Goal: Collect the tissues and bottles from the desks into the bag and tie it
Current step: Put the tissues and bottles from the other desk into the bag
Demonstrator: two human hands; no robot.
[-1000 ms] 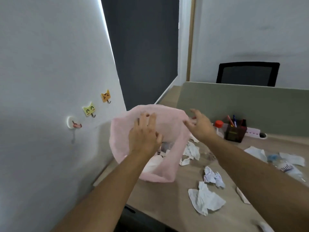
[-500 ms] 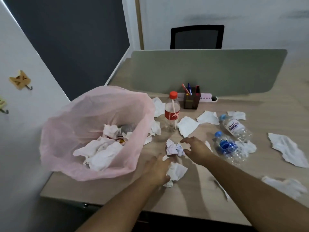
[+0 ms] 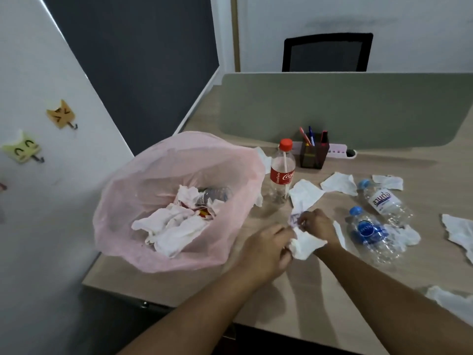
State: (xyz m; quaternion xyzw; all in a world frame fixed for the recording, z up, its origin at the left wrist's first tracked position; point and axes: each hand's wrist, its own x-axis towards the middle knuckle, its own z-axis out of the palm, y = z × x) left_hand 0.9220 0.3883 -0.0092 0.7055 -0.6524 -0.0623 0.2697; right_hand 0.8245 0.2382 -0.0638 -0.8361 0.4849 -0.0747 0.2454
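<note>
An open pink bag [image 3: 143, 183] sits on the desk's left end, holding crumpled tissues and a clear bottle. Just right of it my left hand [image 3: 268, 248] pinches a white tissue [image 3: 304, 245] off the desk. My right hand [image 3: 318, 224] is closed on a second crumpled tissue [image 3: 295, 217] with purple marks. An upright Coca-Cola bottle [image 3: 281, 172] stands behind them. Two crushed water bottles lie to the right, one blue-labelled [image 3: 368, 231], one white-labelled [image 3: 382, 201]. Several loose tissues [image 3: 339, 183] are scattered around.
A wooden desk [image 3: 294, 298] runs to the right. A grey-green divider [image 3: 345, 108] closes its far side, with a pen holder [image 3: 313, 152] in front and a black chair [image 3: 327, 52] behind. A white wall with cat hooks [image 3: 61, 115] stands close on the left.
Both hands left the bag's rim, dropped to the desk right of it, and closed on two crumpled tissues. The view swung right and down onto the desk.
</note>
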